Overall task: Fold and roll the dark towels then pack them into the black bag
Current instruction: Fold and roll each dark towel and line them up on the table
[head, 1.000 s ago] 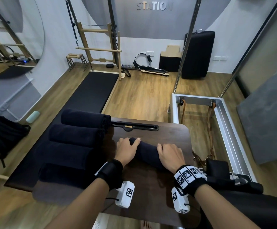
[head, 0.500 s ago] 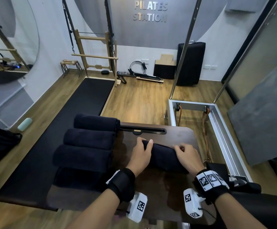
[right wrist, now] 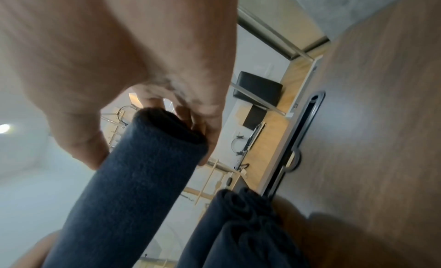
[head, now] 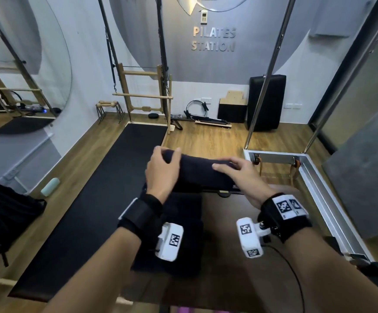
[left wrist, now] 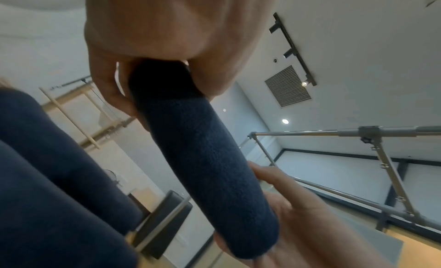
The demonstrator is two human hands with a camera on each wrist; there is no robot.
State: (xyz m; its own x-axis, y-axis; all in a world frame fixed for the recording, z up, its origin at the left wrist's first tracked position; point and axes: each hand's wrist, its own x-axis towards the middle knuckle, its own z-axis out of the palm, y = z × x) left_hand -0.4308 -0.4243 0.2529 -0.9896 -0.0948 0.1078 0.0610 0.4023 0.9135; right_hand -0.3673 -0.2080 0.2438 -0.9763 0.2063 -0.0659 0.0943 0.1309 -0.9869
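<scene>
Both hands lift a freshly rolled dark towel [head: 202, 172] clear of the brown tabletop [head: 233, 240] in a pilates studio: left hand [head: 161, 171] is wrapped round one end w/ fingers curled over the top, right hand [head: 240, 175] grips the other end, thumb and fingers closing on the roll. Wrist views confirm it: the roll [left wrist: 207, 168] runs from one palm to the other, held level and off the surface. More rolled towels [head: 179, 233] lie side by side on the tabletop's left part, under the left forearm; the black bag [head: 5, 213] sits on the floor far left, well apart from the table. Risk, as a judgement: the roll is only friction-held, so a loose outer flap could unwind on the way to the bag if either end grip eases; swinging left could also brush the finished rolls and knock them off the edge. Hard to make out: whether the bag's mouth is open, how many rolls sit beneath the arm, where the towel's free edge lies. Head view is motion-blurred, and the wrist cams show little of the tabletop.
</scene>
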